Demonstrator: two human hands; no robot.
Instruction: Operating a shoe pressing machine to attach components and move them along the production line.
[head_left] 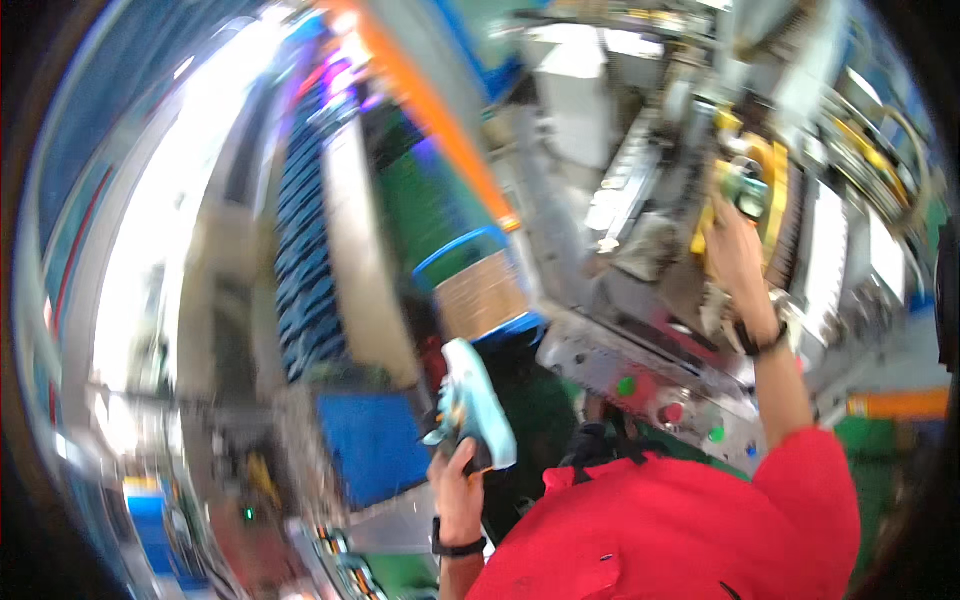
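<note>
My left hand (458, 492), low in the middle, grips a pale blue shoe (478, 400) by its dark heel end. The shoe has a light sole side and dark and orange details, and its toe points up and away. My right hand (735, 250) reaches into a machine at the right. Its fingers are smeared by motion beside a yellow frame (775, 200) and a green and white piece (746, 188) whose kind I cannot make out. Whether those fingers hold that piece or only touch it does not show.
Left of me runs a conveyor with a dark ridged belt (305, 240) and a blue panel (370, 445) at its near end. A blue-rimmed cart with a brown board (482, 295) stands ahead, under an orange beam (430, 110). Green and red buttons (670, 412) sit on the machine's front.
</note>
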